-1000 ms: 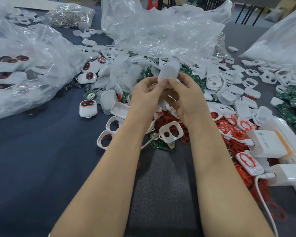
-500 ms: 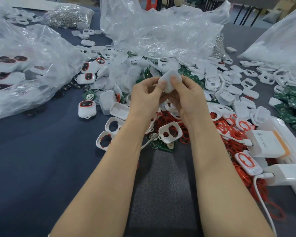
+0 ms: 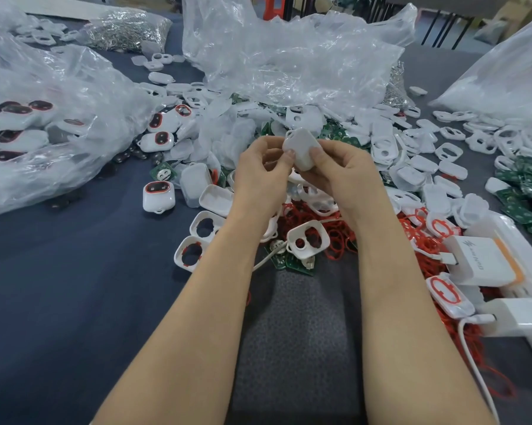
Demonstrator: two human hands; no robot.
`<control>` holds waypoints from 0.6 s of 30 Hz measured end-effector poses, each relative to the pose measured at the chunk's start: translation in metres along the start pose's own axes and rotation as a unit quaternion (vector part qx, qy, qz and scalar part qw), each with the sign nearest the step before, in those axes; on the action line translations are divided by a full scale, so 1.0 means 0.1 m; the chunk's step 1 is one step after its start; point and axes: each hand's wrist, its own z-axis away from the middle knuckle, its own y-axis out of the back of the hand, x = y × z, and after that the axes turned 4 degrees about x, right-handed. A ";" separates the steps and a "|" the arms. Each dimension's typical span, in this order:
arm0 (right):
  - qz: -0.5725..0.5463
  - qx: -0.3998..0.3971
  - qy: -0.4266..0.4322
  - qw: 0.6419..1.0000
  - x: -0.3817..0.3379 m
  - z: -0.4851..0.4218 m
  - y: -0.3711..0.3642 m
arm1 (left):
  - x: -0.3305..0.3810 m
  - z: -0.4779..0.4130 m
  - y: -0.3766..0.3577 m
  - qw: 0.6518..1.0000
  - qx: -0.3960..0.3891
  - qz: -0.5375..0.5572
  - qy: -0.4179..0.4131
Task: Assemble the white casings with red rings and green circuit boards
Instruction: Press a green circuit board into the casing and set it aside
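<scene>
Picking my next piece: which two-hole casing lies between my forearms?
The two-hole casing on the green boards; the similar pair lies outside your left forearm.

Your left hand (image 3: 258, 179) and right hand (image 3: 347, 176) pinch the white casing (image 3: 301, 144), hiding its lower edge and far side. The power strip (image 3: 531, 259) runs off the right edge; the far-right plastic bag (image 3: 510, 75) blurs its contents.
</scene>
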 end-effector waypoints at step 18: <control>0.076 0.047 0.011 0.996 -0.03 0.08 -0.19 | 0.00 0.00 -0.02 0.991 0.022 -0.114 -0.073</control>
